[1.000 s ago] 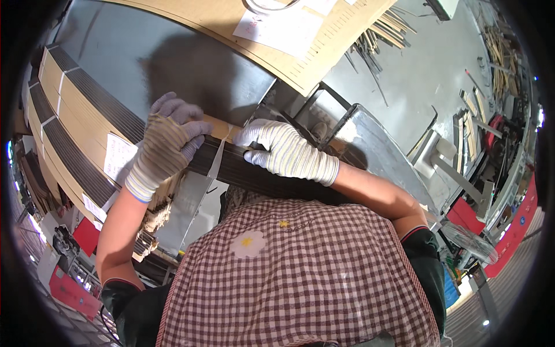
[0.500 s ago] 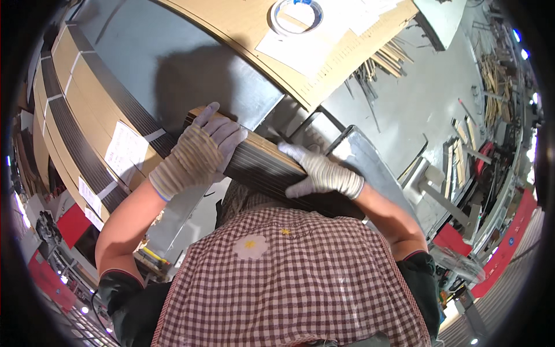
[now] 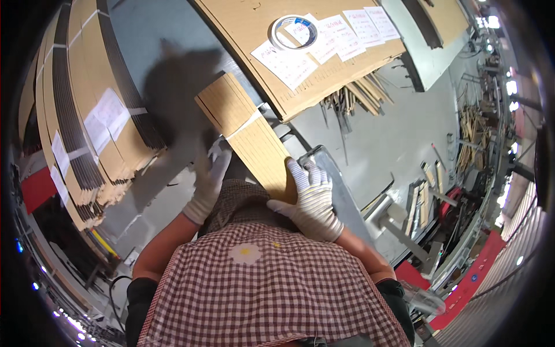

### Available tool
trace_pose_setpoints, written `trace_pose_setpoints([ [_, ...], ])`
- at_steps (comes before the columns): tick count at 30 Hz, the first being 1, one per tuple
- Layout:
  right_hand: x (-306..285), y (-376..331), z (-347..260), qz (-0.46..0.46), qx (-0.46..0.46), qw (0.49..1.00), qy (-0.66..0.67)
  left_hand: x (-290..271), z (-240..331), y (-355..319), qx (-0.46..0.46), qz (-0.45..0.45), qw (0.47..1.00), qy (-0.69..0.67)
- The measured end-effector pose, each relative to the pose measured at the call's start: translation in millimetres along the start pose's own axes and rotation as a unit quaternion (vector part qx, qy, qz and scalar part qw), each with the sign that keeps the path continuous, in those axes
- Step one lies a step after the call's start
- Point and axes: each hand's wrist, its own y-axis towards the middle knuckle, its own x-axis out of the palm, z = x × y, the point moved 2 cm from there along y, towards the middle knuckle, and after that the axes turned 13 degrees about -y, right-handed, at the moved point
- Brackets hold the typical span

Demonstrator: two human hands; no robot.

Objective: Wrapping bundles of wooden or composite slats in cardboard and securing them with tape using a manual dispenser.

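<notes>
A strapped bundle of flat tan strips (image 3: 254, 144), with thin dark lines between them, lies slanted in front of my body. A white band (image 3: 250, 121) goes around its upper part. My right hand (image 3: 312, 194), in a striped knit glove, grips the bundle's near end, thumb at the end and fingers along the right side. My left hand (image 3: 209, 182), gloved too, is at the bundle's left side just below the band. Its fingers are smeared by motion, and whether they hold the bundle cannot be made out.
Taller strapped stacks of tan boards (image 3: 87, 63) stand at the left with paper sheets on them. A board-topped table (image 3: 243, 29) at the far side carries a tape roll (image 3: 293, 32) and printed papers (image 3: 332, 37). Loose strips (image 3: 361, 95) lie beyond it; a grey metal edge (image 3: 341, 179) is at my right.
The bundle has turned from its dark, lined side to its tan, lined face and now slants toward my body. My left hand has come down from its top to its left side.
</notes>
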Motion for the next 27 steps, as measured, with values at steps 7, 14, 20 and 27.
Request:
trace_pose_setpoints([
  [7,-82,146,47,0.298,-0.197,0.928,-0.109,80,-28,40,-0.052,0.204,0.92,-0.329],
  [14,-65,245,63,0.21,-0.236,0.894,-0.318,114,-67,2,-0.044,0.235,0.956,-0.172],
  [20,-141,159,25,0.228,-0.318,0.903,-0.178,79,-10,-13,0.051,0.193,0.972,-0.12],
  [27,-85,90,-12,-0.041,-0.401,0.914,0.04,78,56,-34,-0.035,0.099,0.928,-0.356],
])
